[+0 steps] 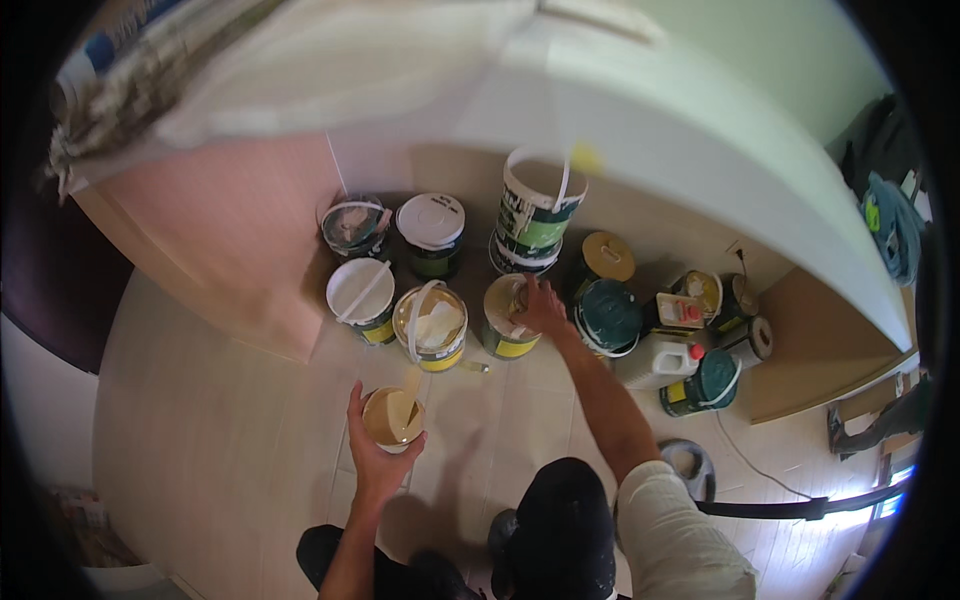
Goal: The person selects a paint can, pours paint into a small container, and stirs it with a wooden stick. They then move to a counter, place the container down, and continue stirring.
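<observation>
My left hand grips a small round tub of tan paint from below and the side. A flat pale stick or brush handle stands tilted in it. Farther off, my right hand reaches down over a paint bucket with a tan top and yellow label. Its fingers are curled at the top of that bucket; what they hold there is too small to make out. Left of that bucket sits an open bucket with a raised white handle and a whitish sheet or skin inside.
Other paint buckets stand around: white-lidded, stacked, dark green-lidded. A white jug with a red cap stands right. A brush lies on the floor. A grey vacuum floor head lies right of my knees. A pale countertop curves overhead.
</observation>
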Available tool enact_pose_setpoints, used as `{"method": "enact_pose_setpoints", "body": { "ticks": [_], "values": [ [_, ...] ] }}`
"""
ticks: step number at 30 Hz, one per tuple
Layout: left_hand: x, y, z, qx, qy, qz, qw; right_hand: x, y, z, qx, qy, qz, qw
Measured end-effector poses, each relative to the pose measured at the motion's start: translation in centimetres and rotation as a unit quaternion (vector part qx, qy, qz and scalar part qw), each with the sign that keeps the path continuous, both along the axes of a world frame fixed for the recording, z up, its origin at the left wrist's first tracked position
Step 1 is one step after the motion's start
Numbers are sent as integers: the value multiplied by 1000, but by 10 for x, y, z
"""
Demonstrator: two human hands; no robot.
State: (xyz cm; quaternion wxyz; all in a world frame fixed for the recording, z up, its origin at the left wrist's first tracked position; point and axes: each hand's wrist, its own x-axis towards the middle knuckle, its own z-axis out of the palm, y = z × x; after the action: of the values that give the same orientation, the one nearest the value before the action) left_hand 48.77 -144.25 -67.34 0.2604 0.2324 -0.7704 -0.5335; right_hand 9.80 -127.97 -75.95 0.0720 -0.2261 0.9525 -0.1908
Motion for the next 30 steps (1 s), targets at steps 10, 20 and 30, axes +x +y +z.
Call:
{"method": "enact_pose_setpoints", "body": {
  "ticks": [10, 20, 30],
  "values": [
    [-1, 5, 16, 41, -14, -36, 998, 82, 110, 27, -91, -14, 36, 995],
    [-10, 13, -1, 37, 1, -91, 995, 156, 184, -91, 65, -133, -21, 989],
    [-24, 18, -12, 21, -24, -107, 994, 193, 180, -105, 5, -119, -35, 992]
  ]
}}
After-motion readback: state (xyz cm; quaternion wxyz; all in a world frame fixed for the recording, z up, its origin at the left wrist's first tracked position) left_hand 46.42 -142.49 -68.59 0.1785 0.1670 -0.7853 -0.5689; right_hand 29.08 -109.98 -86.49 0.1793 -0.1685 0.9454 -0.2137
